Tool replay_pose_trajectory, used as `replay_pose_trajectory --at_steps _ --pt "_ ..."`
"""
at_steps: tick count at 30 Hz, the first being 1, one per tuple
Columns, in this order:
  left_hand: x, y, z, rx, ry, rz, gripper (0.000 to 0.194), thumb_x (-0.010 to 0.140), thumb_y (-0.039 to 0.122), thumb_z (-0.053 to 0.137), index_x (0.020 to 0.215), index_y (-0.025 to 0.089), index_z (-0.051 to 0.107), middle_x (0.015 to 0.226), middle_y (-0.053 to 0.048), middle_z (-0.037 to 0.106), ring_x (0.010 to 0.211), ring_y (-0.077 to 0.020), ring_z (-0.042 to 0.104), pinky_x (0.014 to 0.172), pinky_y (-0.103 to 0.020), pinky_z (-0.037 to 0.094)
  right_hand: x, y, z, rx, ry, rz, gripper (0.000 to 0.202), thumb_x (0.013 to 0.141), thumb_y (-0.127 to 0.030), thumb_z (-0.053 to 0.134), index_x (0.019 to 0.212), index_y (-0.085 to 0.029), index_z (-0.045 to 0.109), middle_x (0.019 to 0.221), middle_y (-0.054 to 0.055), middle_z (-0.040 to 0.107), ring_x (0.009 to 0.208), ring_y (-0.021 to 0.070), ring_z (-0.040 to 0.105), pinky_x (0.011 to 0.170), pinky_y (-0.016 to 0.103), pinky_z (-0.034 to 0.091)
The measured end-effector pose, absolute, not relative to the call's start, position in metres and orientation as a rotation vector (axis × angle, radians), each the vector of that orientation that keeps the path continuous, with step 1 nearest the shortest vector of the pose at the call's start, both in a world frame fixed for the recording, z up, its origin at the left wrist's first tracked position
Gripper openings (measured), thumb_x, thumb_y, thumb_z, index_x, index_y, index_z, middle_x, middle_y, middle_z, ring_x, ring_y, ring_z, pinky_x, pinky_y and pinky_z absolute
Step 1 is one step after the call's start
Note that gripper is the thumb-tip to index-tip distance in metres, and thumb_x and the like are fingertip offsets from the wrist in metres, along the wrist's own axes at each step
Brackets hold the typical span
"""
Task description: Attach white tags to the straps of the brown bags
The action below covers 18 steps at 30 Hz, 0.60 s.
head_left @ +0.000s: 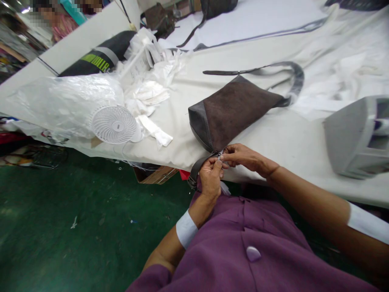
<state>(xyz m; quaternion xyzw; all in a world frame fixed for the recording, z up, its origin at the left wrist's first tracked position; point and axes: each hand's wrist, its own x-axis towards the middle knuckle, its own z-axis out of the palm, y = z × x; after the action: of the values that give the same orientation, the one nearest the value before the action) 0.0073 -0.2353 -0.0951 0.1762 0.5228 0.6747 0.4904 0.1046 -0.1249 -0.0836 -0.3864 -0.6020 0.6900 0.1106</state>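
A dark brown handbag (240, 107) with a black leather end lies on the white-covered table, its near corner at the table's front edge. A black strap (199, 164) with a metal buckle hangs from that corner over the edge. My left hand (210, 176) is closed, its fingers pinching at the strap end by a small metal fitting (219, 154). From the right, my right hand (243, 158) pinches at the same fitting with thumb and forefinger. The fingertips partly cover the fitting. Another strap (294, 75) of the bag curves across the table behind it.
A white fan (117, 125) and crumpled clear plastic (69, 101) lie to the left. A grey plastic holder (349, 138) stands at the right. Another dark bag (219, 8) is at the back. Below the table edge sits a cardboard box (158, 174) on the green floor (75, 243).
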Motion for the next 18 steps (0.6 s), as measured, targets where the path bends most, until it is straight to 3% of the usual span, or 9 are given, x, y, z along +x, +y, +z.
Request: replay_pose_trajectory --at_steps 5,9,18 --pt "0.005 -0.239 -0.089 -0.022 0.890 1.469 0.022 0.071 0.025 0.071 0.076 0.016 0.051 0.063 0.003 0.055 0.039 -0.0002 0.032 0.039 -0.014 0.021 0.101 -0.137 -0.099 -0.929 -1.437 2.397 0.035 0.066 -0.044 0.074 0.066 -0.014 0.057 0.057 -0.002 0.055 0.052 0.0085 0.049 0.052 0.022 0.038" --pt "-0.004 -0.244 -0.085 -0.265 0.748 1.257 0.011 0.077 0.018 0.065 0.077 0.013 0.054 0.063 0.003 0.051 0.039 0.0009 0.032 0.036 -0.012 0.022 0.100 -0.138 -0.112 -0.848 -1.309 2.563 0.033 0.065 -0.040 0.076 0.068 -0.012 0.059 0.055 -0.001 0.057 0.053 0.0093 0.052 0.055 0.022 0.040" --pt "-0.008 -0.251 -0.063 -0.452 0.658 1.120 0.014 0.087 0.019 0.056 0.076 0.012 0.054 0.063 0.003 0.048 0.037 0.0022 0.030 0.033 -0.010 0.023 0.095 -0.130 -0.121 -0.799 -1.348 2.567 0.037 0.053 -0.041 0.082 0.065 -0.013 0.062 0.054 -0.002 0.058 0.050 0.0081 0.048 0.050 0.021 0.037"
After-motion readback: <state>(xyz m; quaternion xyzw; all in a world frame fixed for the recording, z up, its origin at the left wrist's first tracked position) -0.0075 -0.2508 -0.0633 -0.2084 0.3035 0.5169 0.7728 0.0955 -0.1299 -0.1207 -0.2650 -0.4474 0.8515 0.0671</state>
